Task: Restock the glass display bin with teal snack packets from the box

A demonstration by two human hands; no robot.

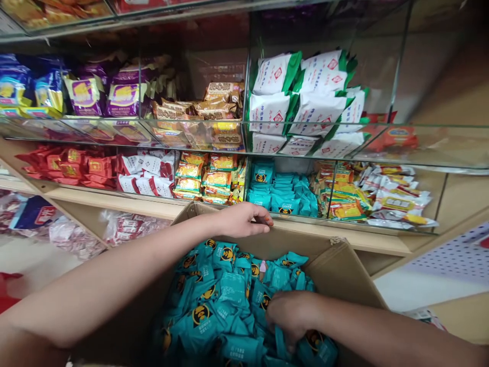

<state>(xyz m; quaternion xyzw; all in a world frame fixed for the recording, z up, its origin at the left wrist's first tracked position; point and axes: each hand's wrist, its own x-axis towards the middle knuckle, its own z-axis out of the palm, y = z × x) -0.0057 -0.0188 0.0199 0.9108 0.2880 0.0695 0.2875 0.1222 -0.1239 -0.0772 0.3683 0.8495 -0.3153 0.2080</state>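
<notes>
An open cardboard box (344, 265) in front of me is full of small teal snack packets (225, 290) with a yellow-and-black mark. My left hand (244, 220) reaches across and grips the box's far flap, fingers curled over its edge. My right hand (288, 316) is down among the packets at the box's near right, its fingers closed round some of them. Straight behind the box, a glass shelf compartment (284, 196) holds the same teal packets.
Glass-fronted shelves (244, 137) hold white-and-green bags (305, 97), orange and yellow packets (208, 178), red packets (69, 165) and purple bags (114, 94). A wooden ledge (126, 201) runs under the shelves. Bagged goods (72, 234) lie lower left.
</notes>
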